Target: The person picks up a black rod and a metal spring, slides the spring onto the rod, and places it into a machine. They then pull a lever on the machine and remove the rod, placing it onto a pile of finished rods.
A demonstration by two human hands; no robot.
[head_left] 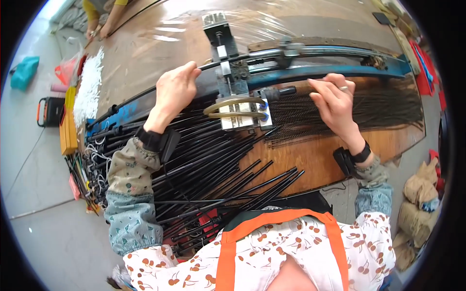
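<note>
My left hand (175,92) is closed around a long black rod (141,97). The rod slants from a knobbed end at the lower left up to a metal clamping fixture (224,68) at the middle of the bench. Right of the fixture, my right hand (335,102) is raised with its fingers curled and the thumb near the fingertips; anything between them is too small to make out. It hovers over a spread of thin dark coil springs (301,119). A blue rail (335,70) with a blurred sliding carriage (290,51) runs just beyond that hand.
Many loose black rods (208,162) cover the near left bench. Brown hoses (213,110) loop from a silver block (238,121) between my hands. White small pieces (90,87) are heaped at the left edge. Another person's hands (99,30) are at the far left corner.
</note>
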